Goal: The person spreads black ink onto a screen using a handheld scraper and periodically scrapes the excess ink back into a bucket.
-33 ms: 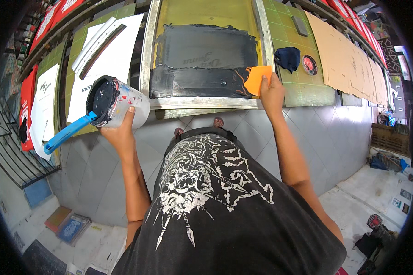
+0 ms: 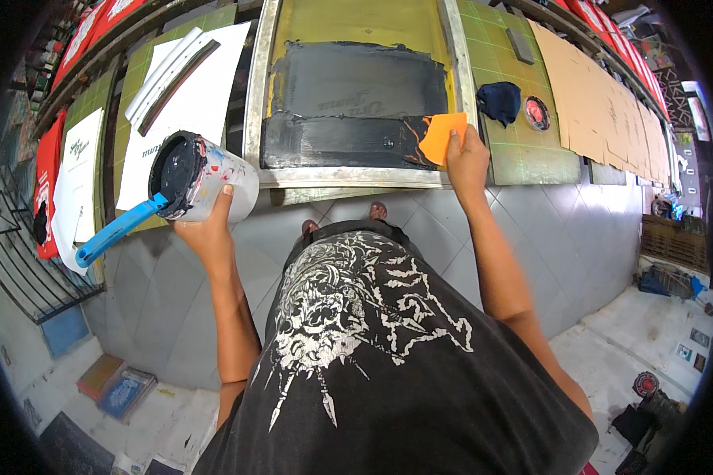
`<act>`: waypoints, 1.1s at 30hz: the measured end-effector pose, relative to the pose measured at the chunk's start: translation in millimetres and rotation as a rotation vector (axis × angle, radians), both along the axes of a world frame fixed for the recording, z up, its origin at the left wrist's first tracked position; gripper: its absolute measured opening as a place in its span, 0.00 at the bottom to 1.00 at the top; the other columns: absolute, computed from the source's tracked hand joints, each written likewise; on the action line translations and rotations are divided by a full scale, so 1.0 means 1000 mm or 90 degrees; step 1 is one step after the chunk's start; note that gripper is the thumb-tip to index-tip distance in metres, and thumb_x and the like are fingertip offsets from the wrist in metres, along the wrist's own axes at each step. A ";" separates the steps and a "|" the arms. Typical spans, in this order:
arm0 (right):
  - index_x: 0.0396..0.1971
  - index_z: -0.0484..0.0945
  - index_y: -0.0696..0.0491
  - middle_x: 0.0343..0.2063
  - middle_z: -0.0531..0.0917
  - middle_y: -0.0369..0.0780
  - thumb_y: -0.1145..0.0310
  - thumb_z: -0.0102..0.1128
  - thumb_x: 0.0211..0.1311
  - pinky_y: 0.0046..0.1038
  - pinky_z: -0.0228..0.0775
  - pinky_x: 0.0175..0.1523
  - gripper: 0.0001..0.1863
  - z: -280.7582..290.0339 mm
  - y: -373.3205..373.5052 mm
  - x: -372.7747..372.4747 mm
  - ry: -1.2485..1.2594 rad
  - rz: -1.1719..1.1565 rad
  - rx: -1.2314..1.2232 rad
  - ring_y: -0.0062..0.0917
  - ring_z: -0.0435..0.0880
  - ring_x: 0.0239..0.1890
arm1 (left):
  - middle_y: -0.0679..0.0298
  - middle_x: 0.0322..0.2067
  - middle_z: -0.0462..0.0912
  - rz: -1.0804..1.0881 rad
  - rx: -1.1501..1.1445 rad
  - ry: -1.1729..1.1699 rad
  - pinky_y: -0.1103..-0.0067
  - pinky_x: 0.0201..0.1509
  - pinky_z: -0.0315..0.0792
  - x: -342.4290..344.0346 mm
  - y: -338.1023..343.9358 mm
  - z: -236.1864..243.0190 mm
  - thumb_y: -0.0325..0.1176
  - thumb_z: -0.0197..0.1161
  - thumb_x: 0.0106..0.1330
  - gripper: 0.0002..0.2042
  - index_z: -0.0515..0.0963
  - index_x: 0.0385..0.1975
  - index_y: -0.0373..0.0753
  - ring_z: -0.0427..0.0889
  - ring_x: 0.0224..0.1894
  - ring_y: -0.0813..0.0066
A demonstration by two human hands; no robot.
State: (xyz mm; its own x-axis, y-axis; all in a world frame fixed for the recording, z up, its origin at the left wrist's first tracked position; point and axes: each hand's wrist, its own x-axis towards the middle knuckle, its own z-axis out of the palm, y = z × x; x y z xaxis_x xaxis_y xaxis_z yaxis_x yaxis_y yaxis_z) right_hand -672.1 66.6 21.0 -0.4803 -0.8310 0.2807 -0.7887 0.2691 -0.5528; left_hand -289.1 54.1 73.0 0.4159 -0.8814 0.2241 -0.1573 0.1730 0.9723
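My left hand (image 2: 207,226) grips a white, paint-smeared tub (image 2: 226,186) tipped toward the left, its open mouth full of dark ink (image 2: 178,166), with a blue plastic handle (image 2: 115,233) sticking out of it. My right hand (image 2: 469,158) pinches an orange flat scraper (image 2: 443,133), whose edge rests in black ink at the lower right of a screen. This screen, in a metal frame (image 2: 255,95), has an olive mesh (image 2: 356,20) with a broad dark layer of ink (image 2: 356,75) over faint reversed lettering.
Squeegees (image 2: 170,79) lie on white paper at the left, near red shirts (image 2: 49,182). Right of the screen are a dark cloth (image 2: 499,101), a small pot (image 2: 536,113), a grey block (image 2: 521,43) and cardboard sheets (image 2: 578,95). Below is tiled floor (image 2: 158,285).
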 end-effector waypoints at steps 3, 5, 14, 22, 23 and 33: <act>0.28 0.72 0.60 0.21 0.78 0.55 0.70 0.56 0.61 0.47 0.67 0.30 0.08 -0.004 -0.013 0.025 -0.006 0.005 -0.020 0.53 0.79 0.26 | 0.55 0.47 0.78 -0.002 0.031 -0.019 0.73 0.55 0.71 0.019 0.002 -0.007 0.19 0.70 0.50 0.25 0.71 0.50 0.30 0.79 0.47 0.66; 0.29 0.72 0.60 0.22 0.79 0.55 0.71 0.56 0.61 0.47 0.67 0.31 0.07 0.000 -0.021 0.042 -0.018 0.015 -0.013 0.53 0.79 0.27 | 0.55 0.47 0.78 0.014 0.021 -0.028 0.72 0.55 0.71 0.031 0.005 -0.013 0.19 0.70 0.50 0.25 0.71 0.50 0.30 0.79 0.48 0.66; 0.31 0.73 0.60 0.23 0.80 0.55 0.70 0.54 0.62 0.47 0.70 0.34 0.08 -0.007 -0.058 0.136 -0.057 0.099 -0.038 0.53 0.80 0.29 | 0.55 0.50 0.75 0.042 0.029 -0.033 0.72 0.57 0.70 0.077 0.015 -0.005 0.16 0.70 0.47 0.31 0.67 0.54 0.32 0.77 0.50 0.66; 0.31 0.74 0.63 0.27 0.80 0.57 0.71 0.53 0.62 0.45 0.70 0.36 0.08 -0.041 -0.078 0.200 -0.203 0.124 -0.079 0.53 0.80 0.31 | 0.55 0.52 0.73 0.061 0.026 -0.003 0.72 0.59 0.68 0.108 0.029 -0.007 0.16 0.69 0.47 0.33 0.63 0.56 0.33 0.75 0.52 0.65; 0.33 0.75 0.63 0.27 0.80 0.57 0.71 0.53 0.62 0.44 0.71 0.37 0.09 -0.041 -0.078 0.203 -0.217 0.128 -0.101 0.52 0.81 0.32 | 0.55 0.52 0.73 0.066 0.028 -0.010 0.72 0.59 0.68 0.112 0.032 -0.008 0.16 0.69 0.47 0.33 0.63 0.56 0.33 0.76 0.52 0.65; 0.45 0.75 0.66 0.40 0.82 0.43 0.72 0.51 0.67 0.26 0.70 0.49 0.13 -0.071 -0.077 0.192 -0.648 0.143 -0.132 0.25 0.81 0.41 | 0.54 0.51 0.73 0.066 0.025 -0.039 0.73 0.57 0.69 0.127 0.040 -0.014 0.16 0.70 0.48 0.33 0.63 0.56 0.32 0.76 0.51 0.67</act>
